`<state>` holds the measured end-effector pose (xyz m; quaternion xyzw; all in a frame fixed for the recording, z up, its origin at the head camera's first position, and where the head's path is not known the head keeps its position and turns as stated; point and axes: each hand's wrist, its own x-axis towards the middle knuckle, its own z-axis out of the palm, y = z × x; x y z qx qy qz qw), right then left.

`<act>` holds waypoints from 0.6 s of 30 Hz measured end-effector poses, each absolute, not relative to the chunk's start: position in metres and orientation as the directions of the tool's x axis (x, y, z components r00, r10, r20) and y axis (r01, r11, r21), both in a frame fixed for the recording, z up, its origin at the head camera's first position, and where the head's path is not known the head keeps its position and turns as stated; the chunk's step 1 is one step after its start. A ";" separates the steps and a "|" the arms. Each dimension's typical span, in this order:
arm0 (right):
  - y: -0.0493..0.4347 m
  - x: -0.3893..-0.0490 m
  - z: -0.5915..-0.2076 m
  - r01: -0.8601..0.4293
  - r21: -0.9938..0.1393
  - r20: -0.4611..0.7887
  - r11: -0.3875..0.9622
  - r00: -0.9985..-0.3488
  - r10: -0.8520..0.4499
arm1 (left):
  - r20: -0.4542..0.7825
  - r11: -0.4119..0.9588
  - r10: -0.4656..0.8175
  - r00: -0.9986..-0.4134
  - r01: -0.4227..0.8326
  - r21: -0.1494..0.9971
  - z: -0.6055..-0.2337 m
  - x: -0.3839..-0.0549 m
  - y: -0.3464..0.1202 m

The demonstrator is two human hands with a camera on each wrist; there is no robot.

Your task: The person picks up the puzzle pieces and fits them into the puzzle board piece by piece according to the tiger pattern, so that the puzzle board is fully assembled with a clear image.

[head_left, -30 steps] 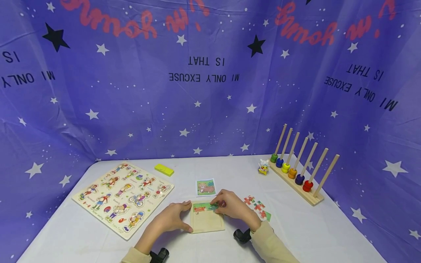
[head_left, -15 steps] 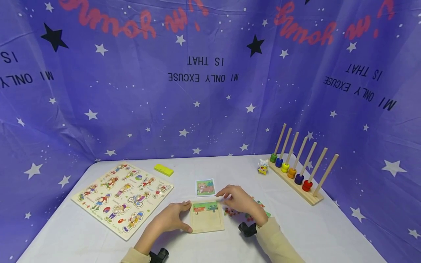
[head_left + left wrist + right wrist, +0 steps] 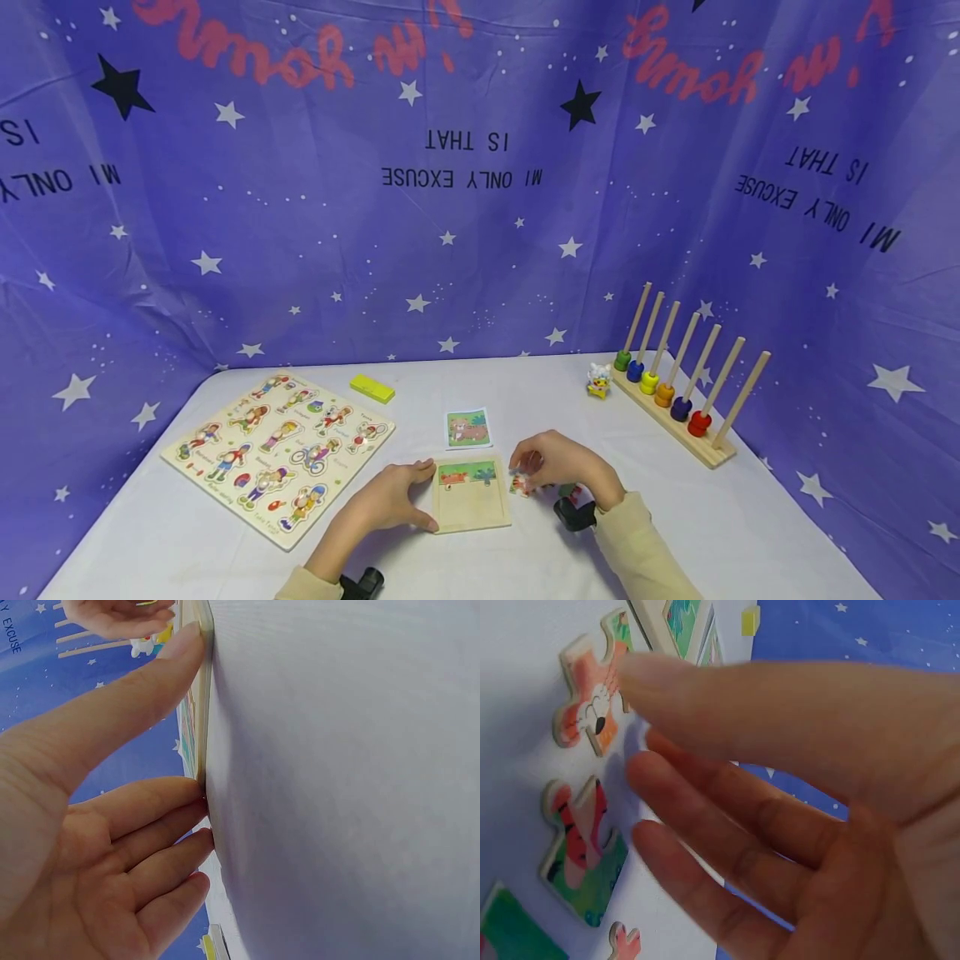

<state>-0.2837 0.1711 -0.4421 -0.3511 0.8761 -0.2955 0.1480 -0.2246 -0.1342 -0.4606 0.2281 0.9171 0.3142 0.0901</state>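
Note:
In the head view, my left hand is at the left side of a shallow wooden puzzle tray. Its thumb touches the near-left corner and its extended fingers lie along the far-left edge. Inside the tray, a few joined pieces fill part of the top row. My right hand is just right of the tray, over loose jigsaw pieces. The right wrist view shows its thumb overlapping an orange tiger-face piece; the index fingertip is hidden, so a pinch cannot be made out. A red-and-green piece lies nearby.
A bear picture card lies behind the tray. To the left are a large peg puzzle board and a yellow block. At the right stand a small figurine and a wooden bead stand with upright rods.
My right hand has left the blue-green piece in the tray's top row and moved right to the loose pieces. My left hand has stayed at the tray's left side.

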 end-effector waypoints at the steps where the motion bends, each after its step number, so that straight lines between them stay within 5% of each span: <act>1: 0.172 -0.283 -0.442 -0.521 -0.628 -0.060 0.578 -0.708 -0.703 | -0.022 0.699 0.475 -0.880 0.362 0.616 -0.461 -0.225 -0.134; 18: 0.166 -0.281 -0.450 -0.478 -0.625 -0.075 0.617 -0.751 -0.656 | -0.017 0.699 0.478 -0.878 0.369 0.612 -0.462 -0.225 -0.134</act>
